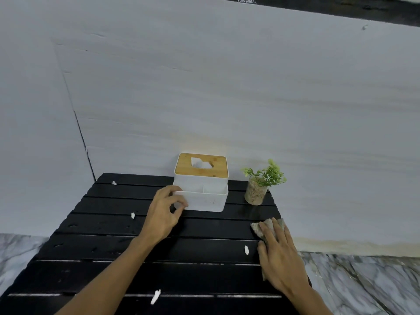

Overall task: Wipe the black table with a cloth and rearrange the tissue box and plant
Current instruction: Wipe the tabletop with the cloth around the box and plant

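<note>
Gripping white bamboo-lidded tissue box [201, 196], left hand [162, 214] on slatted table [113, 251]

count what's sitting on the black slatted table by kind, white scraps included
White tissue box with wooden lid: 1
Small green plant in a glass jar: 1
Grey cloth under the right hand: 1
White scraps, e.g.: 4
Total: 7

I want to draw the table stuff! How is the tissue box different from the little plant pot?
The tissue box is white, boxy and has a wooden lid; the plant pot is a round, clear cup of pebbles with green leaves. The tissue box is bigger than the plant pot. The left hand touches the tissue box; nothing touches the plant pot. Both stand upright at the back of the black table.
</note>
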Demonstrator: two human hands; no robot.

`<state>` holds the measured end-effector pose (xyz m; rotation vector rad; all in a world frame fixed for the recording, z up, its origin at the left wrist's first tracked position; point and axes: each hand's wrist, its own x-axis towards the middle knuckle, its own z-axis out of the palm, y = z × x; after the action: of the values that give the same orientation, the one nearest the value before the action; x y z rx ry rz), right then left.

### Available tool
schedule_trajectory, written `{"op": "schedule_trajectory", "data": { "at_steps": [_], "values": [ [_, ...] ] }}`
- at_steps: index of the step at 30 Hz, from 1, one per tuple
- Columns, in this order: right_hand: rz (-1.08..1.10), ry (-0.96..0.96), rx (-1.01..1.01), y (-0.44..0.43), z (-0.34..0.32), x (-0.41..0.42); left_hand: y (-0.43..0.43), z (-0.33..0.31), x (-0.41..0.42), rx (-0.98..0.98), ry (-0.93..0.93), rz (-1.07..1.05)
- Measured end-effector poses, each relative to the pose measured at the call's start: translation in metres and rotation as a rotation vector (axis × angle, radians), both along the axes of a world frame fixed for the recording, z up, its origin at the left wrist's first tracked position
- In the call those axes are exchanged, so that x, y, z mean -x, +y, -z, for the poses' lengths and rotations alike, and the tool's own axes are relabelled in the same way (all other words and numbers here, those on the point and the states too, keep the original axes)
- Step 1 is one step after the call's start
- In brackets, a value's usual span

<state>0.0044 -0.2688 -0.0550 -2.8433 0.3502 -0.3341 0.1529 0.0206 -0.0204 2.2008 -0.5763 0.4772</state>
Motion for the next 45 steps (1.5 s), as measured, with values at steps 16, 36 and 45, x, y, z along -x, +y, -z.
{"op": "schedule_trajectory", "data": {
  "at_steps": [16, 36, 45],
  "values": [
    [-0.039, -0.075, -0.108, 0.006, -0.001, -0.012, -0.001, -0.01, 0.011, 0.102, 0.009, -0.006],
    [-0.059, -0.063, -0.199, 0.061, -0.014, -0.072, 0.044, -0.105, 0.036, 0.315, -0.064, 0.048],
    [-0.311, 0.053, -0.17, 0.108, -0.02, -0.129, 0.052, -0.111, 0.029, 0.354, -0.083, 0.05]
  ]
}}
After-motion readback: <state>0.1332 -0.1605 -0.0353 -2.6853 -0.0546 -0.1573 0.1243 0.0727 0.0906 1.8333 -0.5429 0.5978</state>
